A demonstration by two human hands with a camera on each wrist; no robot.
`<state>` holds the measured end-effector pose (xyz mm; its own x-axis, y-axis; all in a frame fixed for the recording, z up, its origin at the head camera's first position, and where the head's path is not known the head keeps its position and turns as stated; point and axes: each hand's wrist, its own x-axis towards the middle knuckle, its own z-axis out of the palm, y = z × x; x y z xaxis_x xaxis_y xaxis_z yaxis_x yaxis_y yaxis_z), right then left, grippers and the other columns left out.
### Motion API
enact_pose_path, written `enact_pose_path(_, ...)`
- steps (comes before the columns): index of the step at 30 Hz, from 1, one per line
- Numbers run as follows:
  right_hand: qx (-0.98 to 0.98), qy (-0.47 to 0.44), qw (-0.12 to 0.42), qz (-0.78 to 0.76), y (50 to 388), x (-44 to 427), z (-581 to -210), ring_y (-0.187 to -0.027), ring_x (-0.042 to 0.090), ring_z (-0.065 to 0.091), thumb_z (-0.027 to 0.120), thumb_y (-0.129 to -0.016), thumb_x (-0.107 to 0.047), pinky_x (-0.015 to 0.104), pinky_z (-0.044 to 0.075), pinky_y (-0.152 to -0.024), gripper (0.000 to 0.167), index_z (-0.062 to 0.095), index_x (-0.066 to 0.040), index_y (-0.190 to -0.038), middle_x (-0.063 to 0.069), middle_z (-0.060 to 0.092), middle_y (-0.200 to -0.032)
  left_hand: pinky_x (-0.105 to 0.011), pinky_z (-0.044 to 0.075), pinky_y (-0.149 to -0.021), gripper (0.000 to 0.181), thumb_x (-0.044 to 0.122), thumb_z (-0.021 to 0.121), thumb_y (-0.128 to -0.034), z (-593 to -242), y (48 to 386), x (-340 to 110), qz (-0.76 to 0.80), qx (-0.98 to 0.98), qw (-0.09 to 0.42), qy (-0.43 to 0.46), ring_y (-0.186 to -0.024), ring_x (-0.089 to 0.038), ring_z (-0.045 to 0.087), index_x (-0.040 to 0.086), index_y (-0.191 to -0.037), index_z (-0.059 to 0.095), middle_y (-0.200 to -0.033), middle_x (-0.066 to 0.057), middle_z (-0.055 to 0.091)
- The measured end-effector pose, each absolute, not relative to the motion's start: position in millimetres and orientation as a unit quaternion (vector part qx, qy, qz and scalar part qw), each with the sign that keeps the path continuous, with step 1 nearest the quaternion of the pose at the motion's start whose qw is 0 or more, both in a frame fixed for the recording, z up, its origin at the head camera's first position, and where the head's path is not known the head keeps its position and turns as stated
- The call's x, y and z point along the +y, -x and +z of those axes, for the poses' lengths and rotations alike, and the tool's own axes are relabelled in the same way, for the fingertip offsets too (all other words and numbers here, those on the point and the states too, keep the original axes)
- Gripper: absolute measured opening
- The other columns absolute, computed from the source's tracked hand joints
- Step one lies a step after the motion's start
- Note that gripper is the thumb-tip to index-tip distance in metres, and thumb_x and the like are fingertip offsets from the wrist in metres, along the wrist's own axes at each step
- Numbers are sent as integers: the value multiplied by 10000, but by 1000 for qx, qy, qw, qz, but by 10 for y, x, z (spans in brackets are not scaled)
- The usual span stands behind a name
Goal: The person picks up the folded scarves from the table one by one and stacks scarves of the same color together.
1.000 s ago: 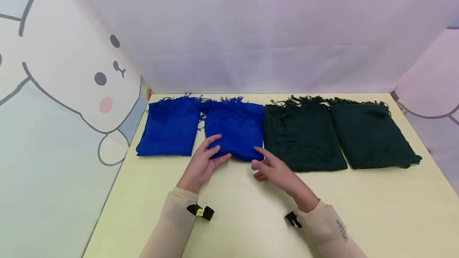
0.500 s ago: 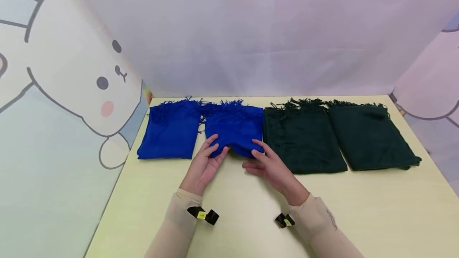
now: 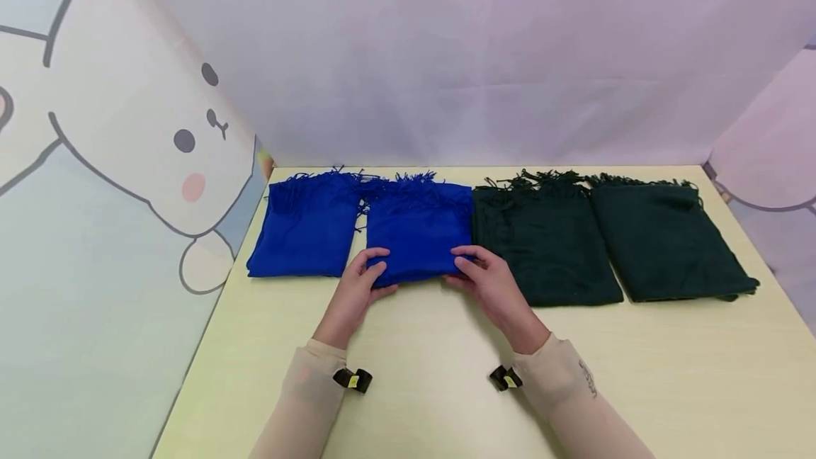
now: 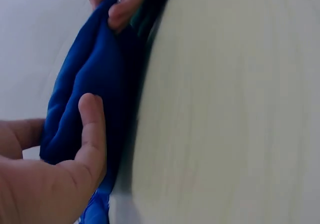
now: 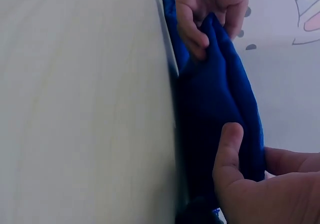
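Note:
A folded blue scarf with a fringe along its far edge lies second from the left in a row. My left hand grips its near left corner, thumb on one side of the cloth and fingers on the other. At the near right corner my right hand pinches the same scarf. Both wrist views show the near edge of the blue scarf lifted off the table, its folded layers stretched between the hands. In the right wrist view, the scarf hangs between the thumb and fingers of the right hand.
Another folded blue scarf lies to the left. Two folded dark green scarves, one beside the held one and one farther right, complete the row. The pale table meets a white cloth wall behind.
My right hand has come in from beside the scarf to pinch its near right corner. The near edge, earlier sagging and wavy, is now straighter between both hands.

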<state>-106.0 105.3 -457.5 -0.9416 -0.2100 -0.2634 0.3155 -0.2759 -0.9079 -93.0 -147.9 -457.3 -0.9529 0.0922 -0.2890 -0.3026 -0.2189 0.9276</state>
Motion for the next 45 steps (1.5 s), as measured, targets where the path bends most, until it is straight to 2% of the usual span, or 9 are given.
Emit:
enact_pose_path(4,595,-43,163,-786,1055,1085,-4592,-904,255,681,574,-1006,-55,424,559,-903,319,559,74,-1298,139,519,-1145,-445,563,-901,228,74,506,-1042,-4559,909,-1522,733,665,130,60,-1194,-263,463,24,-1250,586,-1360,-114,414)
enact_pose_path(9,612,-51,172,-770,1035,1123,-4579,-901,258,726,601,-994,-75,375,571,-871,334,594,53,-1303,161,543,-1261,-422,577,-870,208,90,532,-1034,-4566,894,-1561,714,685,135,54,-967,-216,529,23,-1216,607,-1188,-117,472)
enact_pose_path(12,618,-53,178,-764,1018,1139,-4563,-903,240,732,599,-996,-76,361,573,-860,340,597,51,-1311,171,526,-1347,-379,595,-789,226,123,543,-1034,-4587,884,-1579,701,699,133,50,-849,-209,614,29,-1228,609,-1096,-127,512)
enact_pose_path(15,617,-55,180,-764,1000,1150,-4549,-900,232,733,593,-998,-68,363,573,-860,341,593,56,-1315,182,516,-1363,-340,589,-718,248,152,547,-1034,-4609,873,-1592,693,708,132,43,-760,-252,671,33,-1244,604,-1010,-136,542)
enact_pose_path(18,615,-57,180,-766,989,1147,-4542,-893,233,733,595,-996,-63,370,574,-857,341,591,63,-1313,167,533,-1324,-315,568,-690,252,165,549,-1035,-4616,855,-1612,686,715,130,38,-757,-264,680,52,-1250,613,-995,-122,558)
enact_pose_path(26,634,-60,191,-747,947,1158,-4553,-866,280,741,629,-979,-77,385,586,-821,323,619,43,-1279,141,626,-1036,-304,499,-623,192,190,578,-1024,-4576,781,-1665,639,757,130,44,-736,-304,647,167,-1181,686,-833,-73,511)
enact_pose_path(32,647,-59,201,-733,920,1191,-4510,-865,289,741,644,-973,-95,388,590,-809,311,636,35,-1256,158,667,-1071,-337,514,-620,159,175,581,-1020,-4536,743,-1650,621,773,124,34,-741,-354,626,133,-1136,681,-814,-74,522)
enact_pose_path(45,682,-42,221,-696,837,1204,-4478,-815,267,744,665,-967,-149,371,603,-760,319,654,59,-1208,168,707,-1104,-321,476,-568,157,188,538,-1030,-4508,661,-1672,601,786,137,50,-659,-274,589,160,-1102,675,-801,-77,522)
